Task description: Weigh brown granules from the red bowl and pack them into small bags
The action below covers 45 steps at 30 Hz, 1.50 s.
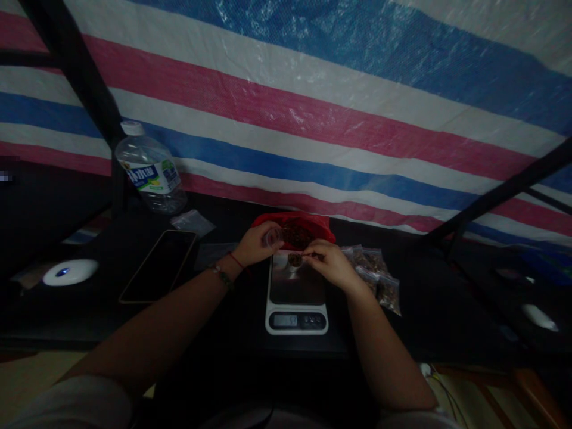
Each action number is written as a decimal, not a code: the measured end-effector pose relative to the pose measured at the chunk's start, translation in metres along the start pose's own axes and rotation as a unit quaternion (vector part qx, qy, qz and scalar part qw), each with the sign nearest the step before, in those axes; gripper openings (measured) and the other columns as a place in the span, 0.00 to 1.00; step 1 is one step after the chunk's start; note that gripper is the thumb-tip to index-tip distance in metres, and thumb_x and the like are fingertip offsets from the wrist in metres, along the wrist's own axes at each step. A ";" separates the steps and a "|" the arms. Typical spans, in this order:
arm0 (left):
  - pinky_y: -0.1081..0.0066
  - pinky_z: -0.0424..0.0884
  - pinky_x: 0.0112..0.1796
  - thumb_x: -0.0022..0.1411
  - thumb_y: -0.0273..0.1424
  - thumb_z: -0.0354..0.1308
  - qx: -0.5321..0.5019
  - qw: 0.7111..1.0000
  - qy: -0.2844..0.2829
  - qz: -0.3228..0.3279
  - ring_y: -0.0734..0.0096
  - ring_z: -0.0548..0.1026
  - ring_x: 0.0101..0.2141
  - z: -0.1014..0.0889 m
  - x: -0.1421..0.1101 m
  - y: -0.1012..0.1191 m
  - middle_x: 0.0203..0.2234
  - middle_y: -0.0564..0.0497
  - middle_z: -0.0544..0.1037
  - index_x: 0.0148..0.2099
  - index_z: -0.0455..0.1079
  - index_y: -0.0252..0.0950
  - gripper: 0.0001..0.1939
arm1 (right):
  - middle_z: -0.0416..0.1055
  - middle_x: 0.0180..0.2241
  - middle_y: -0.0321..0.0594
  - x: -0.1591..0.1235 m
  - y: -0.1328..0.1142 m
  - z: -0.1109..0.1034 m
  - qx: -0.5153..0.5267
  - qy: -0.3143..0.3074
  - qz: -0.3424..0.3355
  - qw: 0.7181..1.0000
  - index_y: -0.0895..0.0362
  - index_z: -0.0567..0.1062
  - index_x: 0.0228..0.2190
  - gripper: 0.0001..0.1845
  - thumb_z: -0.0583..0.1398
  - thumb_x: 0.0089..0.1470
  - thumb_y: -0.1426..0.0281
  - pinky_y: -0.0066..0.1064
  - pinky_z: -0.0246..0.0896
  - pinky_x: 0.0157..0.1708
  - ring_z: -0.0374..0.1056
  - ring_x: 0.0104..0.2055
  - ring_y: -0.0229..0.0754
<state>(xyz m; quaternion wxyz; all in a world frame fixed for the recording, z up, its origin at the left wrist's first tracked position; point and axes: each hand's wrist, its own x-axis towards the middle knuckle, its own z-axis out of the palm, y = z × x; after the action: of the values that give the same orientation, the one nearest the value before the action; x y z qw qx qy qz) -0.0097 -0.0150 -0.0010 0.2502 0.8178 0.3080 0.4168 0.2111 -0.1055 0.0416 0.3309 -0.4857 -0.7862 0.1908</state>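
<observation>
A white kitchen scale point(297, 298) with a steel top stands on the dark table in front of me. A small cup of brown bits point(295, 259) sits at its far end. My left hand point(255, 244) is closed round a small clear plastic cup point(271, 237), held over a red bag of brown pieces point(295, 232) behind the scale. My right hand point(328, 262) pinches something thin that I cannot make out, just beside the small cup on the scale.
Several filled clear packets point(378, 277) lie right of the scale. A dark phone point(158, 265), a white round device point(70, 271), a water bottle point(149, 170) and an empty clear packet point(193, 223) are on the left. A striped tarp hangs behind.
</observation>
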 end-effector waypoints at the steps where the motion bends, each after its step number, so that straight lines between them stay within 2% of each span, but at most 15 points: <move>1: 0.70 0.71 0.37 0.55 0.36 0.59 0.000 1.000 0.000 0.000 0.69 0.75 0.33 0.000 0.000 0.000 0.33 0.51 0.76 0.45 0.67 0.35 0.16 | 0.73 0.32 0.38 0.000 0.000 0.000 0.001 0.000 0.000 1.000 0.56 0.78 0.31 0.04 0.61 0.53 0.74 0.30 0.61 0.36 0.68 0.35 0.38; 7: 0.70 0.71 0.37 0.55 0.36 0.60 0.002 1.000 0.004 0.016 0.69 0.75 0.34 0.000 0.000 -0.002 0.35 0.50 0.76 0.45 0.67 0.35 0.17 | 0.73 0.31 0.38 0.000 -0.001 0.007 -0.007 0.013 0.000 1.000 0.55 0.77 0.32 0.03 0.62 0.53 0.72 0.30 0.61 0.35 0.68 0.34 0.38; 13: 0.70 0.71 0.38 0.53 0.35 0.60 0.008 1.000 0.005 0.005 0.68 0.75 0.35 0.000 0.001 -0.003 0.35 0.50 0.76 0.45 0.68 0.35 0.16 | 0.73 0.32 0.40 0.000 -0.002 0.010 -0.017 0.024 -0.016 0.999 0.56 0.78 0.35 0.06 0.60 0.55 0.72 0.31 0.62 0.36 0.68 0.36 0.39; 16: 0.70 0.71 0.37 0.54 0.34 0.59 0.010 1.000 -0.004 -0.002 0.69 0.75 0.34 0.001 0.001 -0.002 0.35 0.51 0.76 0.45 0.67 0.35 0.16 | 0.73 0.34 0.41 0.000 -0.001 0.010 -0.014 0.034 -0.021 0.999 0.55 0.78 0.37 0.08 0.59 0.56 0.72 0.31 0.63 0.37 0.69 0.36 0.39; 19: 0.71 0.70 0.36 0.54 0.36 0.59 0.012 1.000 -0.009 -0.009 0.69 0.75 0.33 0.000 0.001 0.000 0.34 0.50 0.76 0.45 0.67 0.35 0.16 | 0.73 0.32 0.40 0.000 -0.003 0.010 -0.008 0.020 -0.026 0.999 0.55 0.78 0.35 0.07 0.59 0.56 0.72 0.31 0.63 0.37 0.69 0.36 0.39; 22: 0.71 0.70 0.36 0.55 0.37 0.57 0.023 0.999 -0.021 -0.004 0.69 0.74 0.33 -0.007 0.001 0.002 0.34 0.50 0.76 0.44 0.67 0.35 0.15 | 0.73 0.33 0.40 0.000 -0.005 0.010 -0.005 0.034 -0.022 0.999 0.55 0.78 0.36 0.08 0.58 0.56 0.71 0.31 0.63 0.36 0.69 0.36 0.40; 24: 0.72 0.69 0.34 0.56 0.37 0.56 0.035 0.997 -0.064 -0.001 0.70 0.74 0.31 -0.016 0.002 0.002 0.31 0.51 0.76 0.41 0.68 0.36 0.13 | 0.73 0.35 0.41 0.000 -0.004 0.010 -0.003 0.054 -0.015 0.998 0.54 0.77 0.39 0.09 0.58 0.56 0.71 0.31 0.64 0.34 0.69 0.36 0.40; 26: 0.74 0.68 0.31 0.55 0.36 0.56 0.052 0.989 -0.135 -0.005 0.71 0.73 0.29 -0.029 0.003 0.004 0.29 0.52 0.75 0.38 0.69 0.36 0.10 | 0.73 0.36 0.41 0.000 -0.001 0.010 -0.001 0.067 -0.006 0.998 0.54 0.76 0.40 0.10 0.58 0.56 0.71 0.31 0.64 0.34 0.69 0.36 0.40; 31: 0.75 0.65 0.26 0.49 0.34 0.59 0.114 0.947 -0.297 -0.050 0.71 0.72 0.26 -0.059 0.007 0.012 0.27 0.54 0.76 0.34 0.70 0.37 0.09 | 0.74 0.37 0.41 0.002 0.012 0.011 -0.023 0.092 -0.012 0.995 0.54 0.76 0.40 0.11 0.56 0.56 0.73 0.34 0.65 0.40 0.70 0.40 0.41; 34: 0.75 0.63 0.25 0.43 0.31 0.62 0.138 0.917 -0.368 -0.061 0.71 0.71 0.25 -0.059 0.005 0.021 0.26 0.54 0.76 0.33 0.70 0.37 0.10 | 0.75 0.38 0.41 0.004 0.019 0.011 -0.033 0.114 -0.016 0.993 0.54 0.76 0.40 0.12 0.55 0.57 0.73 0.36 0.64 0.44 0.70 0.42 0.42; 36: 0.75 0.63 0.25 0.44 0.29 0.61 0.132 0.910 -0.388 -0.065 0.71 0.70 0.23 -0.054 0.001 0.025 0.24 0.54 0.76 0.31 0.71 0.37 0.08 | 0.75 0.38 0.41 0.004 0.022 0.011 -0.035 0.119 -0.014 0.992 0.54 0.76 0.40 0.12 0.55 0.57 0.73 0.37 0.64 0.45 0.70 0.42 0.42; 41: 0.73 0.63 0.25 0.49 0.29 0.57 0.138 0.916 -0.366 -0.086 0.70 0.69 0.21 -0.048 -0.011 0.025 0.21 0.53 0.74 0.28 0.70 0.37 0.02 | 0.76 0.38 0.41 0.004 0.024 0.010 -0.029 0.124 -0.019 0.992 0.54 0.77 0.40 0.12 0.55 0.56 0.73 0.36 0.65 0.44 0.70 0.42 0.42; 45: 0.74 0.64 0.27 0.53 0.31 0.56 0.148 0.944 -0.284 -0.076 0.71 0.70 0.23 -0.058 -0.011 0.040 0.23 0.54 0.73 0.30 0.69 0.38 0.03 | 0.76 0.38 0.41 0.004 0.023 0.010 -0.028 0.131 -0.029 0.991 0.54 0.77 0.39 0.12 0.56 0.56 0.73 0.36 0.65 0.44 0.70 0.41 0.42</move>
<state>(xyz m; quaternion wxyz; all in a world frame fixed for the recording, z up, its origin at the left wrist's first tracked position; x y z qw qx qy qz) -0.0508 -0.0412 0.0505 0.2341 0.9043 0.3436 0.0970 0.2177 -0.0912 0.0218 0.4227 -0.4924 -0.7550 0.0942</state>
